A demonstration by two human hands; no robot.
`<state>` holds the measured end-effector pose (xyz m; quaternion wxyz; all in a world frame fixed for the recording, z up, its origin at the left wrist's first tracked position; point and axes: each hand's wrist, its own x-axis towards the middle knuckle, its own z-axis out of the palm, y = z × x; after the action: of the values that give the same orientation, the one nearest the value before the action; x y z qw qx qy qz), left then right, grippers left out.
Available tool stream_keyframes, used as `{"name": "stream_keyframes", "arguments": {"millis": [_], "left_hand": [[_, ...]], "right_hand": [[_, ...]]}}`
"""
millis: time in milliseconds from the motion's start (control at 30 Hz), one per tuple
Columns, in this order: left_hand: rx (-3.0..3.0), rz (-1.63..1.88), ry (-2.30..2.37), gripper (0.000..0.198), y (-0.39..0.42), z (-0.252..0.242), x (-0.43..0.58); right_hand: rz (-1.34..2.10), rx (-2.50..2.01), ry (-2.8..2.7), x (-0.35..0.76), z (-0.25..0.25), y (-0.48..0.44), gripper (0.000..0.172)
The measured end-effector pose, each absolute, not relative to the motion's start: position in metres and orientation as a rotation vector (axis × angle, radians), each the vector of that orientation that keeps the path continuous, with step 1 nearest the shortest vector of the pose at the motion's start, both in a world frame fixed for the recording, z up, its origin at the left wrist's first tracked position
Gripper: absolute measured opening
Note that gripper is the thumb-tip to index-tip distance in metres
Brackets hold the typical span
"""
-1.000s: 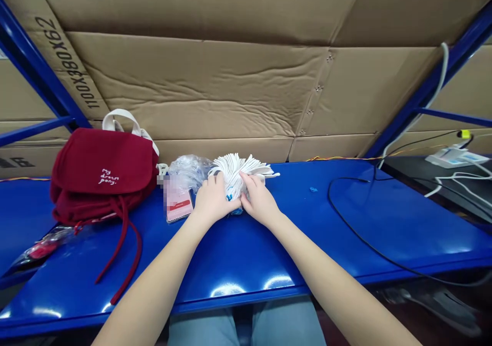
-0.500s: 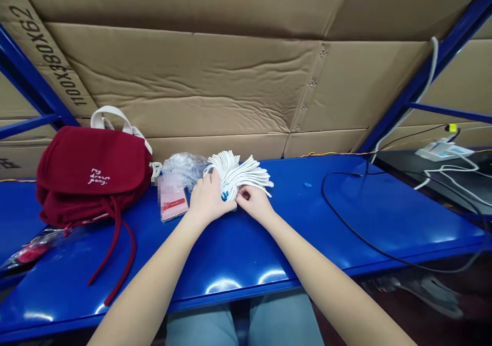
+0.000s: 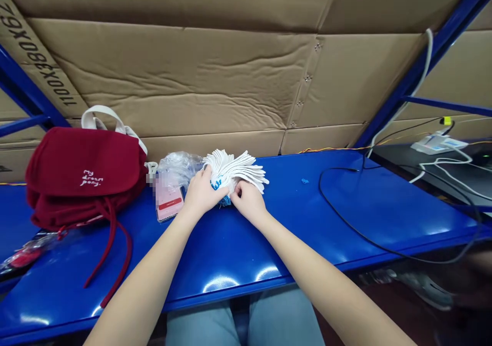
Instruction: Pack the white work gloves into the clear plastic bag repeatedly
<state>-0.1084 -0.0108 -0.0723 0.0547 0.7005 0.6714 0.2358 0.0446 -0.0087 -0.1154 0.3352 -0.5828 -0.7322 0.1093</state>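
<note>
Left hand (image 3: 202,192), right hand (image 3: 248,201) — gripping fanned white strips (image 3: 235,170).

one head-worn camera, looking forward and down, close above the left hand (image 3: 202,192) and right hand (image 3: 249,202)

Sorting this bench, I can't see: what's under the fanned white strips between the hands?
A blue piece shows beneath the white strips, which sit on the blue bench. The left hand and right hand cover the rest, so whatever else lies underneath cannot be seen.
</note>
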Motion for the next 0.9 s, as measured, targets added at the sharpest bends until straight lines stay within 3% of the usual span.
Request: {"name": "stream_keyframes", "arguments": {"millis": [200,533,900], "left_hand": [[2.001,0.740,1.959,0.074,-0.003,-0.072,-0.120],[2.198,0.650,2.049,0.079,-0.020,-0.071,-0.103],[2.291,0.600,2.047,0.071,-0.028,-0.067,-0.096]], "right_hand": [[0.029,-1.540,-1.967,0.056,-0.114,0.004,0.007],[0.287,-1.551,-1.954,0.060,-0.110,-0.003,0.007],[-0.020,-1.713,-1.974,0.060,-0.096,-0.004,0.018]]}}
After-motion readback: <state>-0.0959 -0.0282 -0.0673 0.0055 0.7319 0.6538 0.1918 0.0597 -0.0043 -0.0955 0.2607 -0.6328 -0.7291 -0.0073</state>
